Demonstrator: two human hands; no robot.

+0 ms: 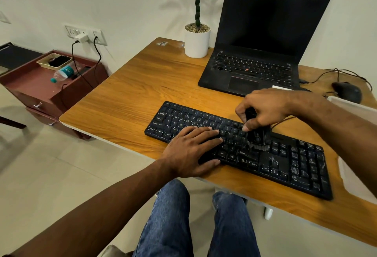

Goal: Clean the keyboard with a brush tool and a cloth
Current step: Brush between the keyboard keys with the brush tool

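Note:
A black keyboard [285,163] lies slanted across the wooden desk [130,97], and pale dust marks its right-hand keys. My left hand [191,150] rests flat on the keys near the middle, fingers straight, thumb at the front edge. My right hand [265,107] grips a small black brush tool [257,136] from above. Its bristles touch the keys just right of my left fingertips. A white cloth [355,175] lies at the desk's right edge, partly behind my right forearm.
An open black laptop [261,52] stands behind the keyboard, with a potted plant [197,38] to its left and a black mouse [347,91] with its cable at the far right. A low red cabinet [47,87] stands left of the desk. My knees are under the front edge.

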